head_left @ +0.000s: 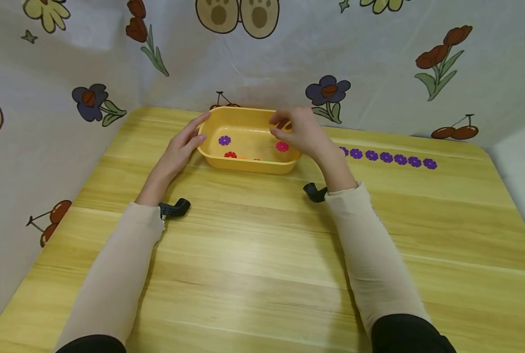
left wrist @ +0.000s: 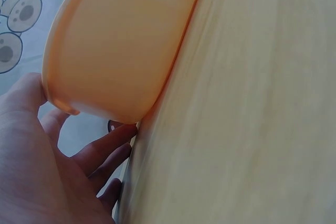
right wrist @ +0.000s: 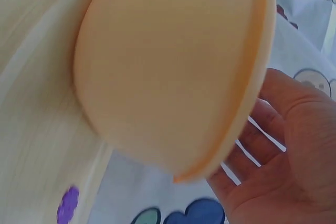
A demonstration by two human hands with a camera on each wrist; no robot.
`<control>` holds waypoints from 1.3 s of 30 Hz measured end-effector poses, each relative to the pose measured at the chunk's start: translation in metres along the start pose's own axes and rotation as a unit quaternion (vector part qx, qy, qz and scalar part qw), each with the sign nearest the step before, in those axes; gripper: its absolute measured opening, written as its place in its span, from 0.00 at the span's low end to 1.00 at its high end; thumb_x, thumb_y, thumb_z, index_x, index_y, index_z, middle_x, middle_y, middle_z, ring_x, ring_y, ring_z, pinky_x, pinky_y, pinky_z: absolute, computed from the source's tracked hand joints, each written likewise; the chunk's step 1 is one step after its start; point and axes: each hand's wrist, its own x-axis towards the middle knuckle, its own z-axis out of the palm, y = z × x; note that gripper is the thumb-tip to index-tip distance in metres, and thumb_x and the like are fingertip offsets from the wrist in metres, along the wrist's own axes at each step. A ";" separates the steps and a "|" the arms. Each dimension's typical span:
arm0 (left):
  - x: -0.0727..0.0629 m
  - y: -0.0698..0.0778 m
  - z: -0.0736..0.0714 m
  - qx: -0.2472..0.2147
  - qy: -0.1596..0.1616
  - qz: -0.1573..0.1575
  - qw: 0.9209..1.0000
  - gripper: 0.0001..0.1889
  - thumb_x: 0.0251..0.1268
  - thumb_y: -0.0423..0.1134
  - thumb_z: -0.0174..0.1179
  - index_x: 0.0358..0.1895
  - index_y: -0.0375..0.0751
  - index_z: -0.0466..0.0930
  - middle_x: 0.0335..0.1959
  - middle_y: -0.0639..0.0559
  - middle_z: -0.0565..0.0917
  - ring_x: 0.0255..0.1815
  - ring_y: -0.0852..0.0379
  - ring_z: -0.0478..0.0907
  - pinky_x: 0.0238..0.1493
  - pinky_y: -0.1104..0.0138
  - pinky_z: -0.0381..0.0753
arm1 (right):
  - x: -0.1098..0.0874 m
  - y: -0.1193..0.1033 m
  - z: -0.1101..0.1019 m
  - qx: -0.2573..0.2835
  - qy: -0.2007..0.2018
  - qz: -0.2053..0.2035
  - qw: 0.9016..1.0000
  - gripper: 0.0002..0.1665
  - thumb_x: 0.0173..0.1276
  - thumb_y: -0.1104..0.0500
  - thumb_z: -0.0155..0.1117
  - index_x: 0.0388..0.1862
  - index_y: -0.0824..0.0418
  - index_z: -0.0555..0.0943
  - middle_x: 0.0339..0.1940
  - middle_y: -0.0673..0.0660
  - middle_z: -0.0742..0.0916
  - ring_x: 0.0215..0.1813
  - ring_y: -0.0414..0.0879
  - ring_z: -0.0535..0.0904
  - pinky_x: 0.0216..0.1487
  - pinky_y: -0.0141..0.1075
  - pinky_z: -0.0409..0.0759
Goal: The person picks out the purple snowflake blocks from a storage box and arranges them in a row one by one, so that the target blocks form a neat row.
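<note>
A yellow plastic basin (head_left: 251, 166) stands at the back of the wooden table. My left hand (head_left: 177, 149) holds its left end, thumb on the rim and the other fingers against the outside of the end wall, as the left wrist view shows. My right hand (head_left: 304, 132) is over the basin's right end, fingers bent and a gap between thumb and forefinger; no piece shows between them. Inside the basin lie a purple flower-shaped piece (head_left: 224, 140), a pink one (head_left: 282, 146) and a red one (head_left: 230, 155). The near wall partly hides other pieces. In the right wrist view the basin hides the fingertips.
Right of the basin, a row of several purple flower-shaped pieces (head_left: 386, 157) runs along the back of the table (head_left: 244, 255). Behind it hangs a white patterned cloth (head_left: 262, 63). Each wrist carries a black camera mount (head_left: 176, 208).
</note>
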 end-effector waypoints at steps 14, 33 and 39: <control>0.001 -0.005 0.000 -0.004 -0.001 0.000 1.000 0.29 0.85 0.44 0.51 0.84 0.66 0.60 0.86 0.62 0.58 0.85 0.43 0.57 0.86 0.48 0.53 | 0.042 -0.037 0.039 -0.079 -0.055 0.040 0.995 0.19 0.73 0.52 0.73 0.53 0.65 0.86 0.51 0.60 0.89 0.52 0.53 0.84 0.59 0.43 0.83; 0.003 -0.006 0.008 -0.015 -0.006 0.026 1.000 0.28 0.86 0.47 0.51 0.83 0.68 0.61 0.84 0.61 0.63 0.81 0.47 0.66 0.82 0.50 0.63 | 0.076 -0.069 0.096 -0.144 -0.076 0.123 0.979 0.19 0.67 0.49 0.77 0.43 0.61 0.81 0.39 0.55 0.84 0.42 0.52 0.79 0.45 0.41 0.79; 0.000 -0.002 -0.001 -0.002 -0.004 0.005 1.000 0.29 0.85 0.45 0.51 0.84 0.66 0.60 0.85 0.57 0.62 0.82 0.45 0.64 0.83 0.48 0.61 | 0.083 -0.075 0.107 -0.186 -0.063 0.098 0.976 0.15 0.68 0.52 0.76 0.43 0.60 0.83 0.38 0.53 0.86 0.42 0.51 0.81 0.47 0.42 0.82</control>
